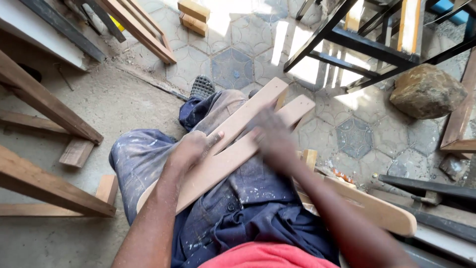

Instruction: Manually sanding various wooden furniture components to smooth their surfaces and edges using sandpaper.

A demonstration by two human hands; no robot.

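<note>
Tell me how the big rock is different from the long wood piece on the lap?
The rock is lumpy, rounded and grey-brown; the wood piece is long, flat, smooth and pale tan. The rock sits on the patterned floor tiles with nobody touching it, while the wood piece lies slanted across the person's lap. The left hand rests on the wood and the blurred right hand is over it. Both catch some sunlight.

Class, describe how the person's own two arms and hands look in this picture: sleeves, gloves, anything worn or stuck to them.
Both forearms are bare, with no sleeves showing. The left hand and right hand wear no gloves, rings or watch that can be seen. Fine pale dust speckles both arms. The right hand is motion-blurred, so its details are unclear.
</note>
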